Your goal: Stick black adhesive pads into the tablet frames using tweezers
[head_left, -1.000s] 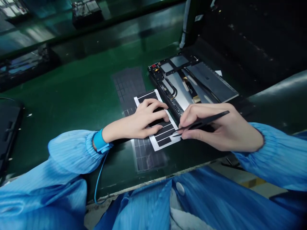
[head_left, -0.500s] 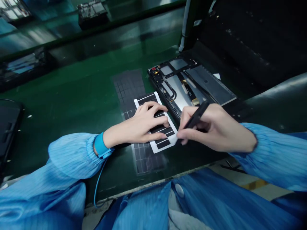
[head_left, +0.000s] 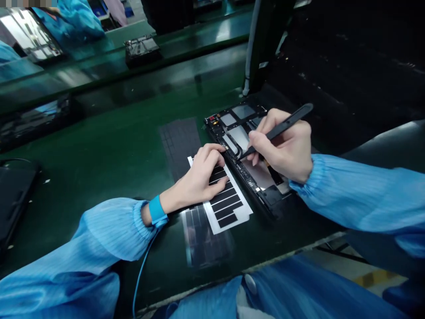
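Note:
Black tweezers (head_left: 277,130) are gripped in my right hand (head_left: 282,141), pen-like, their tips down at the near-left part of an opened electronic device (head_left: 241,133) with metal plates and dark cables. My left hand (head_left: 207,177) rests with its fingers apart on a white sheet of black adhesive strips (head_left: 229,199). Its index fingertip is at the device's left edge; whether it presses there I cannot tell. Beneath the sheet lie a dark grid-cut film (head_left: 181,141) and a clear film (head_left: 206,243). Any small piece at the tweezer tips is too small to make out.
Another dark device (head_left: 16,195) lies at the left, and a further one (head_left: 36,119) behind it. More opened units (head_left: 141,48) stand on the line beyond, where people in blue sleeves (head_left: 73,22) sit. A grey post (head_left: 250,48) rises behind my device.
My right hand has moved with the tweezers from the sheet's lower right corner up over the device. My left hand stays on the sheet, its fingers slightly more drawn in. The view has tilted up.

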{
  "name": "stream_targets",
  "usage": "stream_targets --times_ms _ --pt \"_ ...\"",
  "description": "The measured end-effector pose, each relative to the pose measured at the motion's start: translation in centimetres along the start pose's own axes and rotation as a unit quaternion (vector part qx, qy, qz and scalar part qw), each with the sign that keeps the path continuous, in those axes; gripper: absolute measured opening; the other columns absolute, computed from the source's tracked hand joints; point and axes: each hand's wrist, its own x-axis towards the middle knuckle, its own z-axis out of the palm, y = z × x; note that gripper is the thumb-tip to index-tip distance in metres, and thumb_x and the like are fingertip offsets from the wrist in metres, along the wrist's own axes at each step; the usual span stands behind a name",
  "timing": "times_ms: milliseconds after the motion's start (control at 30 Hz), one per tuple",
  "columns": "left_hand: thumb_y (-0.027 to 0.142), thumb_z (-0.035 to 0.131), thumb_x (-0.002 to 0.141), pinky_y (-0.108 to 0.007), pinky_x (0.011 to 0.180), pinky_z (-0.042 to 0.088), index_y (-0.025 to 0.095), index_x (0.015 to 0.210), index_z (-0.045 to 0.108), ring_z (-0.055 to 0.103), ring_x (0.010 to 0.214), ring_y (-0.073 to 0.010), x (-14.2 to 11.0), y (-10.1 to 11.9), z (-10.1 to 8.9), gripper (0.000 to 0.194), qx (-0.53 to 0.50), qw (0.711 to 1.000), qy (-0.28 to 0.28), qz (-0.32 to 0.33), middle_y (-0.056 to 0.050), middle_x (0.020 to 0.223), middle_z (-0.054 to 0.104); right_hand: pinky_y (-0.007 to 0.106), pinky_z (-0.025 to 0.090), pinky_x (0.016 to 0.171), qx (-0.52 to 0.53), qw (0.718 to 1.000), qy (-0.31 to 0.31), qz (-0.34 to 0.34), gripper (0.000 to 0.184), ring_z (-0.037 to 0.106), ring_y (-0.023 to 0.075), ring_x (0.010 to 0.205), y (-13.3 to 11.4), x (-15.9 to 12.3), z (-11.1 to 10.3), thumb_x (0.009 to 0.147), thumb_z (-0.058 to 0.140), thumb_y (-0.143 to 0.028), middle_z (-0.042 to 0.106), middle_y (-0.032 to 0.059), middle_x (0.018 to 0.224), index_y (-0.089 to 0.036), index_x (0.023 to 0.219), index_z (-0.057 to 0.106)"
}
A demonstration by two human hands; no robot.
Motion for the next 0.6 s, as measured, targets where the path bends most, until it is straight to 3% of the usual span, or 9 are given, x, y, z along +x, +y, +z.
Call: stream_targets --times_ms 233,400,533,600 --pt "0.017 0.052 0.076 -0.037 0.093 0.040 0.017 0.103 0.041 0.042 0.108 -0.0207 0.0 0.1 -0.2 0.029 0.002 1.000 -0.025 0.015 -0.011 0.112 0.042 0.032 0.049 0.048 -0.021 1.000 -0.015 -0.011 0.019 0.059 0.0169 0.055 0.0 0.1 -0.1 0.080 0.055 -0.036 0.054 0.0017 0.059 -0.020 0.070 0.051" --pt "0.020 0.053 0.077 -0.037 0.096 0.039 0.017 0.117 0.041 0.041 0.109 -0.0212 0.1 -0.1 -0.2 0.042 0.012 0.999 -0.032 0.024 -0.011 0.113 0.040 0.031 0.047 0.053 -0.066 0.995 -0.011 -0.081 0.024 0.055 0.0148 0.056 0.1 -0.2 0.3 0.079 0.056 -0.033 0.053 0.0020 0.063 -0.020 0.063 0.044" --pt "0.023 0.052 0.079 -0.039 0.095 0.039 0.018 0.116 0.045 0.040 0.109 -0.0218 0.0 -0.5 -0.1 0.038 0.027 0.998 -0.033 0.038 -0.011 0.113 0.039 0.034 0.045 0.063 -0.104 0.978 -0.080 -0.162 0.026 0.053 0.0162 0.063 0.0 -0.8 0.4 0.076 0.059 -0.037 0.053 0.0028 0.065 -0.021 0.061 0.045" --pt "0.023 0.049 0.081 -0.039 0.094 0.040 0.017 0.113 0.049 0.041 0.107 -0.0219 -0.1 -0.2 0.1 0.032 0.051 0.997 -0.028 0.043 -0.012 0.113 0.040 0.035 0.044 0.066 -0.080 0.983 -0.087 -0.139 0.025 0.051 0.0163 0.066 0.0 -0.6 -0.7 0.075 0.061 -0.036 0.052 0.0033 0.069 -0.022 0.062 0.045"
